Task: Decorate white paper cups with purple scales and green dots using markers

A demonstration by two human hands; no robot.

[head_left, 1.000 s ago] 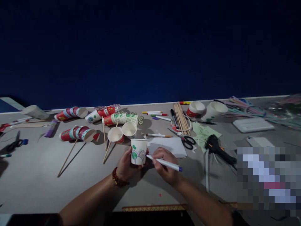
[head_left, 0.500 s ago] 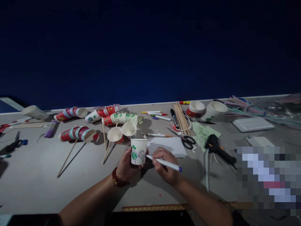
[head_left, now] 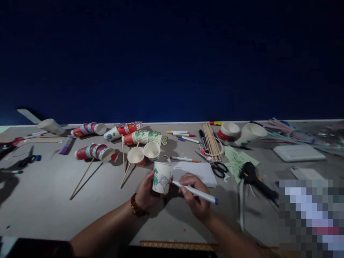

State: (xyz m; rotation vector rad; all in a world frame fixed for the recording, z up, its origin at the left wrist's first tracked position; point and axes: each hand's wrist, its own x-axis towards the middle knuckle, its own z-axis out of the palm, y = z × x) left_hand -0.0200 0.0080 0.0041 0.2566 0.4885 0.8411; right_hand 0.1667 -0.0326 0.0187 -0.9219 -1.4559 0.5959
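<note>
A white paper cup [head_left: 162, 177] with green patches and purple scalloped lines stands upright in my left hand [head_left: 147, 191], whose fingers wrap around its lower side and back. My right hand [head_left: 196, 195] grips a white marker [head_left: 200, 192] with a purple end. The marker's tip is at the cup's right side; I cannot tell whether it touches. Beneath and behind my right hand lies a sheet of white paper [head_left: 197, 170]. Two more paper cups, one [head_left: 136, 156] beside the other [head_left: 152, 151], stand just beyond the held cup.
Decorated cup chains [head_left: 143, 138] on sticks lie at the back left. Past the paper are markers [head_left: 185, 135], wooden sticks [head_left: 211, 139] and black scissors [head_left: 219, 168]. A black glue gun [head_left: 254, 179] lies on the right beside green paper scraps [head_left: 238, 159]. Another person's hand [head_left: 6, 139] shows at far left.
The view has shifted a little. The cup has turned slightly in my left hand, bringing more purple scallops into sight. The marker stays in my right hand by the cup's right edge.
</note>
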